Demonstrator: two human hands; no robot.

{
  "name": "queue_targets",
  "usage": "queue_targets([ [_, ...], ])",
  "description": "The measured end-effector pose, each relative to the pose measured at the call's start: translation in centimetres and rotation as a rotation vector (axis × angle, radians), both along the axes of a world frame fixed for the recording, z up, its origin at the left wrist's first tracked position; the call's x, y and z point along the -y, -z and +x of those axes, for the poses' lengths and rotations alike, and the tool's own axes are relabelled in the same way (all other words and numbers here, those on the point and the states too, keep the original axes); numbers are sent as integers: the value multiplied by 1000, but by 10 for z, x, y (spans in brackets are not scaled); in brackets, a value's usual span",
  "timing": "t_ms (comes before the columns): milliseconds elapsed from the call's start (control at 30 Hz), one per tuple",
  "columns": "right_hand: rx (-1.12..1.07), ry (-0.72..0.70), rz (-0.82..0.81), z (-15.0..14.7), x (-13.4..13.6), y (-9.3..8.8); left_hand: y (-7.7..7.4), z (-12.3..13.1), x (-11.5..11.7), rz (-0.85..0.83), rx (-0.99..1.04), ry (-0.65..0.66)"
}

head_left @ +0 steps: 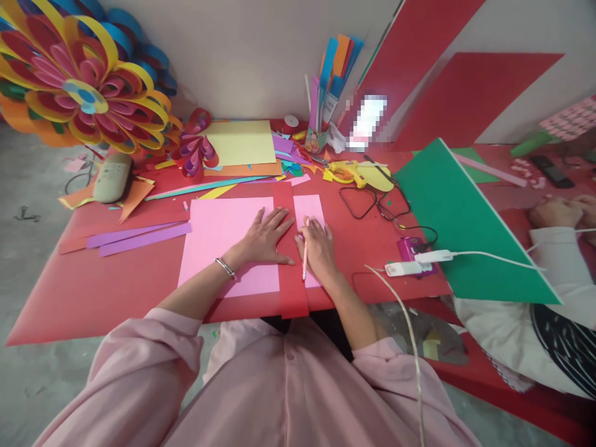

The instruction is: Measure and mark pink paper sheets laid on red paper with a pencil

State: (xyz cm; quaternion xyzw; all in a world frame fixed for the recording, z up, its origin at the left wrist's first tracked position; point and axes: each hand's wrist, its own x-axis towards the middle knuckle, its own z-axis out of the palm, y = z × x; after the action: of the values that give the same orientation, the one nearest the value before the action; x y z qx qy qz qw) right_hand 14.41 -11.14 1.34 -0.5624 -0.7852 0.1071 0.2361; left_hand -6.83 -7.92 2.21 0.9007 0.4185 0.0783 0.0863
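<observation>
A pink sheet (223,230) lies on the red tabletop (139,279), and a long red strip (292,298) runs across it from back to front. My left hand (269,239) lies with its fingers spread on the sheet and the strip's left edge. Just right of the strip, my right hand (318,248) has its fingers closed round a pale pink pencil (305,264), over the narrower part of the pink sheet. The pencil's upper end shows near the index finger; whether its tip touches the paper cannot be made out.
Purple strips (144,237) lie left. Behind are yellow paper (242,143), scraps, a yellow glue gun (349,172) and a strip-filled cup (316,140). A green board (470,230), power socket (410,248) and cable are right, near another person's hands (556,212). A paper flower (86,96) stands left.
</observation>
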Motion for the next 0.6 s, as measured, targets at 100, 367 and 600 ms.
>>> queue_targets([
  [100,2,2,13,10,-1,-1,3,10,-3,17,7,7],
  [367,2,12,27,17,-3,2,3,9,-3,53,-18,39],
  [600,-24,22,16,17,-2,1,-3,4,4,50,3,14],
])
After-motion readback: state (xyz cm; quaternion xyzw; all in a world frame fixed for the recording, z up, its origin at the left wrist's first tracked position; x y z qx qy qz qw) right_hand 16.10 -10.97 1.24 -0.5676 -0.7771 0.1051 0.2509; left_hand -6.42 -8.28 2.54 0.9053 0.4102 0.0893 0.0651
